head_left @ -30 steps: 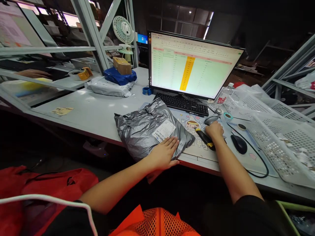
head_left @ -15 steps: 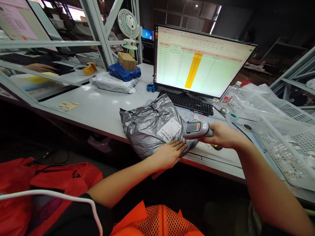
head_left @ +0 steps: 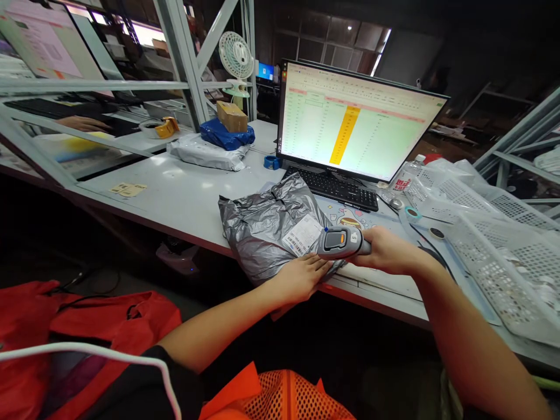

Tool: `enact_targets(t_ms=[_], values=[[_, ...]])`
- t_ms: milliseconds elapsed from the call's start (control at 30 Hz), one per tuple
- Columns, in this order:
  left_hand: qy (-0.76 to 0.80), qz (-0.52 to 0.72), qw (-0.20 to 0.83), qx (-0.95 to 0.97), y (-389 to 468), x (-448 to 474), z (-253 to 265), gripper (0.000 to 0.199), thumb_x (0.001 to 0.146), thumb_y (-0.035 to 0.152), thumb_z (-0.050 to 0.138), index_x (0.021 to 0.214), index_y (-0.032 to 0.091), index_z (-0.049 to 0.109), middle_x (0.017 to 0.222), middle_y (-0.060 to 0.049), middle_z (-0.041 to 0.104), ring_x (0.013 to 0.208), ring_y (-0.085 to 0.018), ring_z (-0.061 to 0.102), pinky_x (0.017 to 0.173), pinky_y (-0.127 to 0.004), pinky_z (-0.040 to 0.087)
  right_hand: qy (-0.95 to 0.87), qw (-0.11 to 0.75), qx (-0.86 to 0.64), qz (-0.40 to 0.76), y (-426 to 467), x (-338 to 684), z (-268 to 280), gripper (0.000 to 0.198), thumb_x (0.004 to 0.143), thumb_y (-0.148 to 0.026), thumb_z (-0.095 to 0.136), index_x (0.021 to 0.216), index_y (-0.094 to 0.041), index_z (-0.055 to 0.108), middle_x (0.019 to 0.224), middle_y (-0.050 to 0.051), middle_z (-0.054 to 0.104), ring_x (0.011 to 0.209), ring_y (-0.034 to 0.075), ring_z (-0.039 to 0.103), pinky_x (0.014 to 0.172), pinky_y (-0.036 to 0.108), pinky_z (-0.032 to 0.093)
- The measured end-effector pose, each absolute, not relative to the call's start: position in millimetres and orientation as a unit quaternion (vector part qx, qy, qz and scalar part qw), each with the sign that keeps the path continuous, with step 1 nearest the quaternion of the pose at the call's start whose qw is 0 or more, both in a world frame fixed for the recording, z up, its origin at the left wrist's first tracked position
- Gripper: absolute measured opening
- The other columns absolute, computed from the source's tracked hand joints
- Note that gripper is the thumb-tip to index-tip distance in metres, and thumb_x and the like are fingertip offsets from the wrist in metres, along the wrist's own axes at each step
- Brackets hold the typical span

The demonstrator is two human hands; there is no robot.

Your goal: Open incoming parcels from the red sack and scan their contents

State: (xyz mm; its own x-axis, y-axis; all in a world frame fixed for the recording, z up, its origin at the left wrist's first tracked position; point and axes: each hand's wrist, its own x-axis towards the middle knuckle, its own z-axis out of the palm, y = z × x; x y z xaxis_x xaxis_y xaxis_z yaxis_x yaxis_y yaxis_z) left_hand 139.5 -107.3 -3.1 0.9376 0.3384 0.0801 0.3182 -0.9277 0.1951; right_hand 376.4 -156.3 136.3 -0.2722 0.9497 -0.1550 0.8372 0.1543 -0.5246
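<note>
A grey plastic mailer bag (head_left: 258, 233) lies crumpled at the desk's front edge, and a white barcode label (head_left: 303, 234) is stuck on its upper side. Across the bag's near right corner rests my left hand (head_left: 300, 279), its fingers stretched out flat just below the label; the thumb is hidden. My right hand (head_left: 389, 249) is wrapped round the handle of a grey handheld barcode scanner (head_left: 339, 242). The scanner's head hangs over the bag's right side, close to the label and above my left fingertips.
Behind the bag stand a black keyboard (head_left: 332, 188) and a monitor (head_left: 350, 128) with a spreadsheet. White perforated baskets (head_left: 494, 268) line the right side. Other parcels (head_left: 207, 153) and a small fan (head_left: 236, 55) are at back left. Beyond the metal frame, another person's hand (head_left: 83, 123) rests near a keyboard.
My right hand has brought the scanner slightly left and down, nearer the label and my left fingers. The left hand stays on the bag. The whole view has shifted a little.
</note>
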Motion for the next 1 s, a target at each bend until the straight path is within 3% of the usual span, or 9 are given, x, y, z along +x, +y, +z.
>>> enact_targets(t_ms=[133,200,300,400,533,700,767,867,1000], values=[[0.155,0.078,0.113,0.978,-103.7,138.4,-1.2,0.069,0.101,0.035,0.061,0.161,0.006,0.044,0.167,-0.019,0.043,0.156,-0.032,0.042,0.133,-0.044,0.028,-0.749,0.128,-0.593,0.265,-150.3,385.9,130.5,0.019,0.082,-0.035,0.071,0.090,-0.019,0.076,0.080,0.000,0.071,0.074,0.017,0.063,0.066,0.024,0.048],[0.138,0.095,0.170,0.971,-102.0,133.3,8.3,0.064,0.100,0.038,0.064,0.157,0.009,0.052,0.162,-0.017,0.051,0.150,-0.031,0.050,0.129,-0.043,0.036,-0.729,0.141,-0.621,0.250,-140.2,400.0,119.2,0.021,0.084,-0.035,0.072,0.097,-0.020,0.078,0.086,0.001,0.075,0.082,0.020,0.067,0.073,0.026,0.051],[0.127,0.163,0.272,0.940,-101.7,113.9,31.6,0.049,0.104,0.039,0.059,0.148,0.018,0.063,0.152,-0.011,0.063,0.141,-0.024,0.060,0.122,-0.036,0.045,-0.660,0.147,-0.717,0.170,-121.4,432.9,89.3,0.024,0.088,-0.032,0.071,0.106,-0.019,0.079,0.103,0.005,0.079,0.098,0.025,0.071,0.085,0.030,0.052],[0.144,0.212,0.274,0.927,-100.7,79.1,54.6,0.049,0.102,0.040,0.064,0.147,0.021,0.064,0.154,-0.010,0.061,0.149,-0.023,0.052,0.127,-0.039,0.040,-0.552,0.120,-0.821,0.083,-110.0,468.8,54.3,0.032,0.096,-0.034,0.065,0.120,-0.015,0.074,0.119,0.013,0.077,0.113,0.028,0.071,0.094,0.033,0.052],[0.242,0.126,0.185,0.944,-87.4,24.3,61.3,0.092,0.080,0.056,0.087,0.160,0.029,0.051,0.169,-0.012,0.042,0.162,-0.034,0.028,0.132,-0.060,0.025,-0.452,0.096,-0.885,0.051,-110.9,496.7,22.5,0.043,0.101,-0.035,0.058,0.131,-0.006,0.065,0.123,0.026,0.072,0.118,0.036,0.071,0.095,0.042,0.054],[0.299,0.019,0.117,0.947,-59.8,-19.8,26.7,0.135,0.056,0.053,0.097,0.170,0.034,0.028,0.177,-0.010,0.018,0.164,-0.043,0.009,0.129,-0.071,0.016,-0.397,0.103,-0.911,0.036,-111.9,496.5,12.6,0.046,0.098,-0.029,0.058,0.137,-0.005,0.059,0.130,0.027,0.069,0.121,0.036,0.070,0.099,0.044,0.053],[0.301,0.043,0.085,0.949,-50.1,-28.3,9.0,0.126,0.063,0.038,0.093,0.170,0.036,0.027,0.178,-0.008,0.017,0.164,-0.041,0.012,0.130,-0.068,0.020,-0.390,0.117,-0.913,0.030,-110.3,494.3,14.8,0.050,0.094,-0.030,0.062,0.138,-0.005,0.059,0.128,0.025,0.070,0.118,0.034,0.071,0.101,0.043,0.053],[0.293,0.132,0.040,0.946,-37.7,-34.3,-14.0,0.094,0.083,0.020,0.071,0.168,0.037,0.035,0.176,-0.005,0.027,0.162,-0.032,0.029,0.130,-0.056,0.030,-0.383,0.139,-0.913,0.019,-104.7,494.8,24.2,0.045,0.093,-0.032,0.064,0.130,-0.006,0.065,0.122,0.023,0.072,0.119,0.034,0.070,0.102,0.044,0.053],[0.301,0.233,0.010,0.925,-26.3,-30.4,-35.6,0.069,0.096,0.025,0.057,0.164,0.029,0.045,0.168,-0.009,0.043,0.151,-0.030,0.050,0.123,-0.048,0.044,-0.394,0.180,-0.901,-0.005,-76.9,492.5,40.0,0.047,0.104,-0.038,0.048,0.136,-0.008,0.064,0.131,0.025,0.067,0.132,0.034,0.062,0.109,0.042,0.049]])
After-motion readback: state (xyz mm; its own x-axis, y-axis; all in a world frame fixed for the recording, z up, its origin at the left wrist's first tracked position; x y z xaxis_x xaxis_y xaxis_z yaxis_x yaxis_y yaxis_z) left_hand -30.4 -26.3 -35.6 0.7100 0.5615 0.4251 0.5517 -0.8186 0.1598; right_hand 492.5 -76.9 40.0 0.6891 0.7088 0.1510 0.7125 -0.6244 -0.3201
